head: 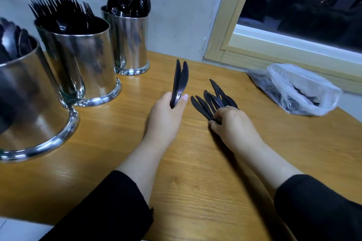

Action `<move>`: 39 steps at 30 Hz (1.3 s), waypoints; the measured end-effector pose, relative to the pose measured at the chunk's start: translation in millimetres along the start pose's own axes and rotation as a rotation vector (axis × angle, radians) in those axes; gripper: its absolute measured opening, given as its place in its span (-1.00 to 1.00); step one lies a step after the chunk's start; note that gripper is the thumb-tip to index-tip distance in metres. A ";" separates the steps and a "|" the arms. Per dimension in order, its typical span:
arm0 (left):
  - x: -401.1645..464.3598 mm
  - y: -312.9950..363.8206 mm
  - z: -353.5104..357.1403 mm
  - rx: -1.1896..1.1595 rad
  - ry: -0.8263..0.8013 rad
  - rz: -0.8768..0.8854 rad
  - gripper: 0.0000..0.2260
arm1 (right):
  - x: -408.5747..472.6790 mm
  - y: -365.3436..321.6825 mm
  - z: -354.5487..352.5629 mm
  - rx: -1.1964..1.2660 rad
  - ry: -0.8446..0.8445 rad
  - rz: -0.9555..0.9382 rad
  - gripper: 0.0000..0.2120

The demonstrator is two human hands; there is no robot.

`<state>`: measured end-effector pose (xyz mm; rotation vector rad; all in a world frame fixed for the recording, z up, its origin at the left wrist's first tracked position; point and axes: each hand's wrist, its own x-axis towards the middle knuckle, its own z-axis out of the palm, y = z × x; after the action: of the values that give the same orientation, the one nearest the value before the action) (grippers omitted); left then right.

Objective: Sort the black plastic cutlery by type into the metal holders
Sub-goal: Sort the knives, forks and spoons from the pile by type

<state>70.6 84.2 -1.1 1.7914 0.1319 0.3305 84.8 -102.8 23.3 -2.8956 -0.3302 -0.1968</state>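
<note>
Two black sleeves (109, 207) enter from 6 o'clock over the wooden tabletop (195, 182). The left hand (166, 115) sits near the centre, fingers and thumb curled round the handles of two knives (180, 82) whose blades point toward 12 o'clock. Just beside it at 3 o'clock, the right hand (233, 123) lies knuckles-up on the tabletop, its fingers curled and pinching the handles of a knife fan (213, 100) that spreads flat toward 11 o'clock. At 9 o'clock stands the nearest holder (29, 107), with dark rounded cutlery showing above its rim; which type is unclear. Behind it, toward 10 o'clock, the fork holder (82, 60) is packed with forks (60, 13), tines up. Farther back at 11 o'clock, against the wall, the spoon holder (131, 45) carries spoons (129, 5), bowls up. At 2 o'clock a clear bag (297, 90) with more black cutlery lies below the window (303, 6).
</note>
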 end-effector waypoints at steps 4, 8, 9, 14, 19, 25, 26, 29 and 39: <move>0.2 2.4 0.1 -0.245 -0.032 -0.153 -0.61 | 0.1 -6.0 -0.6 -0.018 0.012 0.008 -0.82; -0.1 2.0 2.3 -0.281 -0.050 -0.201 -0.71 | -2.7 -10.7 -5.7 0.196 0.119 0.039 -0.89; 0.0 1.6 3.0 -0.288 -0.052 -0.207 -0.70 | -5.5 -16.0 -7.0 0.299 0.142 0.047 -0.90; -3.7 5.8 10.2 -0.387 -0.117 -0.188 -0.70 | -20.5 -47.0 -0.8 0.427 0.151 -0.138 -0.87; 0.1 7.0 7.3 -0.277 0.108 -0.139 -0.64 | -0.2 -7.4 3.2 0.104 0.112 0.101 -0.59; -1.3 5.7 12.1 -0.013 -0.041 -0.028 -0.76 | 6.3 5.4 -1.1 -0.025 0.001 0.193 -0.62; -2.3 6.3 12.1 0.008 -0.047 -0.024 -0.76 | 7.1 3.6 -1.0 -0.026 0.007 0.181 -0.67; -3.2 7.2 10.7 0.000 -0.058 -0.034 -0.76 | 9.7 -2.9 -2.2 -0.046 -0.023 0.164 -0.70; 1.1 0.8 12.8 -0.069 -0.066 -0.057 -0.78 | 23.1 -9.5 -5.0 -0.232 -0.114 0.020 -0.76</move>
<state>75.3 72.4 -2.9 1.7252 0.1231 0.2317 104.3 -90.2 33.7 -3.1462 -0.3173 -0.0713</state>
